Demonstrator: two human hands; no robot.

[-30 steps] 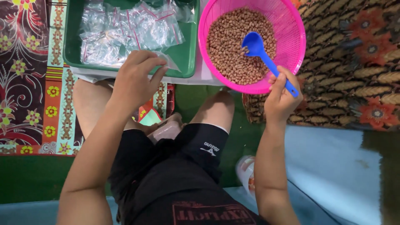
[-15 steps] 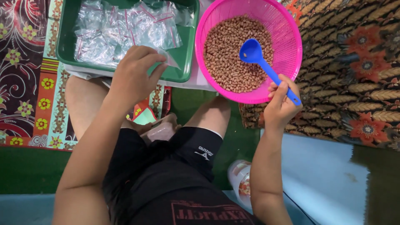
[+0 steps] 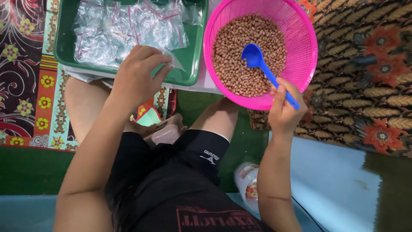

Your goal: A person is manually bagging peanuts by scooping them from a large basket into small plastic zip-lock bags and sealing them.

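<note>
2 hands busy, as I read it. Left hand (image 3: pixel 136 76) pinches a small clear bag (image 3: pixel 173 61) at the near rim of the green tray (image 3: pixel 63 38), fingers curled on the bag's corner; the tray holds a heap of the same bags. Right hand (image 3: pixel 282 107) is closed round the handle of the blue scoop (image 3: pixel 262 65), its bowl lying on the peanuts (image 3: pixel 240 60) in the pink basket (image 3: pixel 307 43).

Step, my guess: 1 bag being picked while the scoop waits in the nuts. Next move would need the bag mouth opened and brought near the basket.

Room: tray and basket almost touch, so the gap between them is tight. Knees sit just under both near rims. Patterned mat (image 3: pixel 25 86) left and right lies open. A jar (image 3: pixel 248 184) stands by the right forearm.
</note>
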